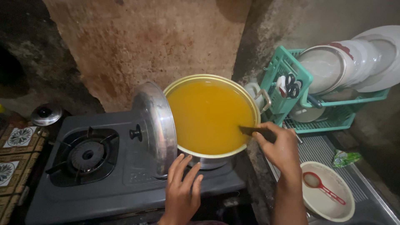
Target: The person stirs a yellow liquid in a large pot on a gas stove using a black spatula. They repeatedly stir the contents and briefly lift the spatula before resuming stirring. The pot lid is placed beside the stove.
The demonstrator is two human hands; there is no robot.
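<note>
Nearest the viewer, the left hand [181, 192] is seen holding the lower edge of a metal lid [157, 127], fingers [178, 166] extended against it; the lid is tilted upright beside the pot [211, 116] and leans toward the free burner [86, 155]. The right hand [280, 149] is closed around the dark handle of a utensil [256, 131], whose working end is submerged in the yellow-orange broth [208, 114]. Stirring is judged to be the step in hand; the next move would call for a steady wrist, since the liquid stands close to the rim. The pot is set on the right burner of a grey two-burner stove [112, 183]. To the right, a white bowl with a red ladle [323, 187] rests on the ribbed metal surface [321, 148]. Farther off, a teal dish rack [287, 73] with plates [354, 62] and scissors [292, 85] crowds the pot's handle. A small lidded vessel [46, 114] stands at far left.
</note>
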